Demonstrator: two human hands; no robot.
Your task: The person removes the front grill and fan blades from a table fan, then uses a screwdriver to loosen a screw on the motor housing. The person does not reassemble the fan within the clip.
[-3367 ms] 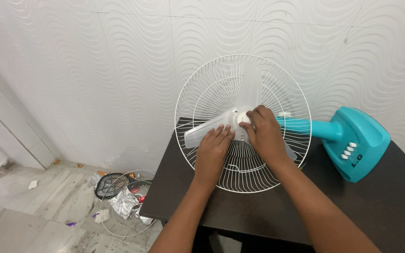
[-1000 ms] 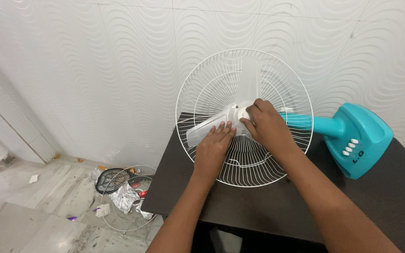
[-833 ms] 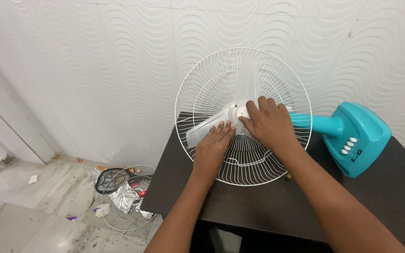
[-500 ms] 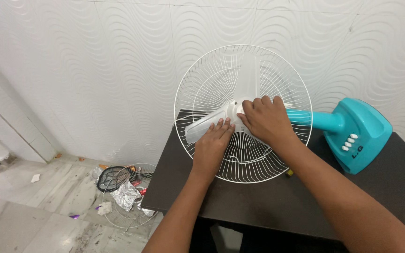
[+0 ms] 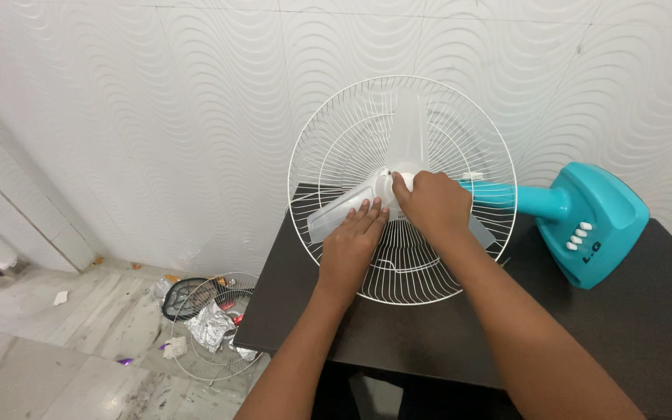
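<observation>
A teal table fan (image 5: 585,225) lies on its side on a dark table (image 5: 429,342), with its white wire rear guard (image 5: 328,155) facing me. A translucent white blade (image 5: 410,132) sits inside the guard. My left hand (image 5: 354,241) lies flat, fingers together, on the left blade lobe (image 5: 328,222). My right hand (image 5: 432,204) is curled over the white hub cap (image 5: 398,180) at the blade's centre, gripping it.
A wavy white tiled wall stands right behind the fan. On the floor at lower left lie a second wire guard (image 5: 211,334), a dark round basket (image 5: 184,299), crumpled foil (image 5: 208,325) and scraps. The table's left edge is close to my left forearm.
My right hand has shifted on the hub, from fingers spread over it to a tighter curl around the cap. The left hand stays pressed on the blade.
</observation>
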